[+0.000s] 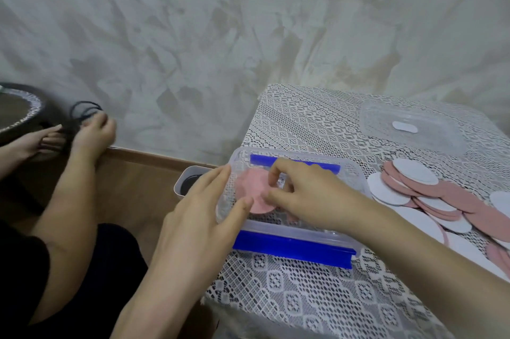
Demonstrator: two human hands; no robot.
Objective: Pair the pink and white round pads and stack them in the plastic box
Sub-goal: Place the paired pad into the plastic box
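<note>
I see the table (317, 297) filling the lower right, covered in a white lace cloth (289, 123), set against a mottled grey-green wall (193, 34). On it, nearest me, sits the clear plastic box (356, 181) with blue clip handles along its near and far long sides. To its right lies a loose heap of pink and white round pads (441, 200), overlapping one another and spreading toward the right edge of the view. Behind the heap, well apart from the box, the clear lid (414, 126) lies flat on the cloth.

My left hand (201, 217) rests on the box's left end, fingers spread and flat, thumb on the rim; it grips nothing. My right hand (309, 197) reaches into the box, thumb and fingertips pinched on the edge of a pink pad (252, 191) that sits inside at the left end. I cannot tell whether a white pad lies under it.

Just left of the box, below table level, is a small white tub (190, 181) with something dark inside. Far left, a second person's hands (91, 131) handle dark hair ties (84, 110).
</note>
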